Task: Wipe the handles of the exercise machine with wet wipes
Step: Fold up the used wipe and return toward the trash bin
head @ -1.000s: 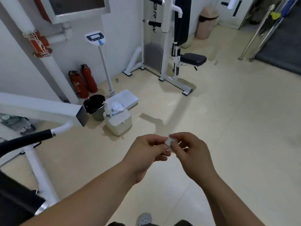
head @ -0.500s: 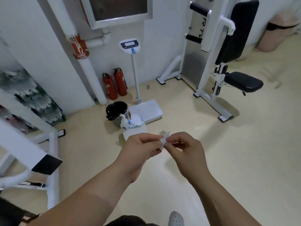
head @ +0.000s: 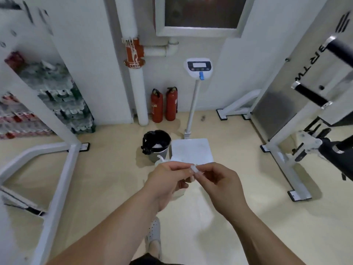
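A small crumpled white wet wipe (head: 194, 167) is pinched between the fingertips of both hands at the middle of the view. My left hand (head: 166, 181) and my right hand (head: 222, 183) meet over it, above the floor. A white exercise machine stands at the right, with black grip handles (head: 310, 96) on its frame and a black padded part (head: 336, 150) lower down. Another white machine frame (head: 63, 180) fills the left side. The white wipes container (head: 162, 161) on the floor is mostly hidden behind my left hand.
A bin with a black liner (head: 155, 145) stands just beyond my hands, next to a white standing scale (head: 192, 150) with a display on a pole. Two red fire extinguishers (head: 165, 105) lean at the wall by a white pipe. My shoe (head: 152, 234) shows below.
My view has swung left and moved closer to the bin and scale. The hands stay together on the wipe, fingers working at it. The right machine's seat has slid out to the frame edge.
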Demonstrator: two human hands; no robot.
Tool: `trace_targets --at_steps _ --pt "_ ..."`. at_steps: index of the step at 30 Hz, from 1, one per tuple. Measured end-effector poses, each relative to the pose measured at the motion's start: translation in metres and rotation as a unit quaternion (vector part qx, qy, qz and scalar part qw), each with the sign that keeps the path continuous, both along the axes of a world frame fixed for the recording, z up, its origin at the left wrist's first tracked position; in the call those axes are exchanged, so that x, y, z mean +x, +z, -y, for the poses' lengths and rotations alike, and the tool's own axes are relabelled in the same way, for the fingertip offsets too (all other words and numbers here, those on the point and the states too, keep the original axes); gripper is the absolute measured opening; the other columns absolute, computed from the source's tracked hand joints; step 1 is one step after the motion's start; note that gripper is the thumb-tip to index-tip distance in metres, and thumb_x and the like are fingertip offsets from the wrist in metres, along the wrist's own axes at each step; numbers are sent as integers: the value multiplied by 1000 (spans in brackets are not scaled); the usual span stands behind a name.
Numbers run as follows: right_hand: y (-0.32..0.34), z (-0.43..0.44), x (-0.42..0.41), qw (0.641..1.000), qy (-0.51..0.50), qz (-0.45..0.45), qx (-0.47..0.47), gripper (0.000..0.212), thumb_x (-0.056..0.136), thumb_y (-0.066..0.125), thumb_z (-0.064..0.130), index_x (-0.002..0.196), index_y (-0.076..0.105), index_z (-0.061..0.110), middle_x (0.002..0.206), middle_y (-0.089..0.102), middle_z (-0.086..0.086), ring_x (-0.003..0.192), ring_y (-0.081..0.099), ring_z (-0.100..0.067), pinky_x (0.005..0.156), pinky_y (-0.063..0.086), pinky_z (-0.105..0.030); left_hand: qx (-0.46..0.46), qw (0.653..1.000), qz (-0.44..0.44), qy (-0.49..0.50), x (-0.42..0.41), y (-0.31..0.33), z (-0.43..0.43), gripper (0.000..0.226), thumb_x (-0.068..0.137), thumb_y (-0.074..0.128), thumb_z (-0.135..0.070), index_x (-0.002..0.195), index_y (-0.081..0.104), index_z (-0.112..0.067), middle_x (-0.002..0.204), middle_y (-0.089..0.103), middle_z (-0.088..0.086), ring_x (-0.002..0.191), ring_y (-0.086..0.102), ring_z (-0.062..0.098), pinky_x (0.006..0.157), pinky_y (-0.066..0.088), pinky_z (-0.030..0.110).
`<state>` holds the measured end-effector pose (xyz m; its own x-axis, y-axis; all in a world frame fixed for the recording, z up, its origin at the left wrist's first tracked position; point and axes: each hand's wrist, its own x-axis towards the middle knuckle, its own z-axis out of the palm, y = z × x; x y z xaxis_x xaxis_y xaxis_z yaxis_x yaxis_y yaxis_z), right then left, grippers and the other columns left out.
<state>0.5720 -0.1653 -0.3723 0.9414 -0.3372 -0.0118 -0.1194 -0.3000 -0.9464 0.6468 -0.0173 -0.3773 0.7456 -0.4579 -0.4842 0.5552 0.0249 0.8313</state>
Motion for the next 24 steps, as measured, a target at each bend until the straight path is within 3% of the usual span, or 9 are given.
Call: trace_targets --at_steps 3,8,12,14,18,22,24 --pt "-1 7 65 998 3 -15 -57 6 88 76 24 85 73 28 82 73 14 74 67 -7 67 50 -18 16 1000 -13 3 67 -5 9 16 88 65 6 100 75 6 76 72 11 67 64 16 64 54 25" --pt "-13 16 160 992 49 11 -115 26 79 83 15 93 73 34 93 70 14 84 69 -7 73 54 -18 18 999 -19 38 162 -11 23 14 85 69 6 98 75 6 95 76 24 78 74 24 70 59 29" --pt "-32 41 228 987 67 19 -142 16 83 80 10 83 76 25 84 68 11 78 67 -6 66 48 -10 62 998 -18 13 218 -18 37 16 88 66 -3 100 77 -2 98 77 20 81 74 22 81 60 36" --pt "-45 61 268 985 87 8 -151 13 82 79 9 85 76 22 83 69 10 78 66 -6 66 49 -14 108 994 4 29 248 -28 45 18 91 62 -6 100 77 -9 97 78 14 82 73 18 80 59 34" --pt "-68 101 351 982 126 -34 -133 12 83 76 9 86 70 20 89 66 8 65 62 2 63 44 -9 228 960 42 155 307 -57 60 17 92 63 -10 105 74 -17 89 72 3 71 67 10 59 50 19" --pt "-96 124 426 972 166 -82 -142 30 81 73 8 77 60 35 89 60 7 63 58 -7 67 43 -18 323 921 46 211 351 -89 60 16 90 64 -14 101 73 -22 88 69 0 72 62 16 60 47 23" --pt "-114 127 462 968 176 -106 -142 27 81 72 7 79 62 32 90 59 3 66 57 -8 67 41 -18 358 907 52 215 370 -102 55 15 89 66 -16 100 73 -24 93 70 -1 74 63 18 61 47 22"
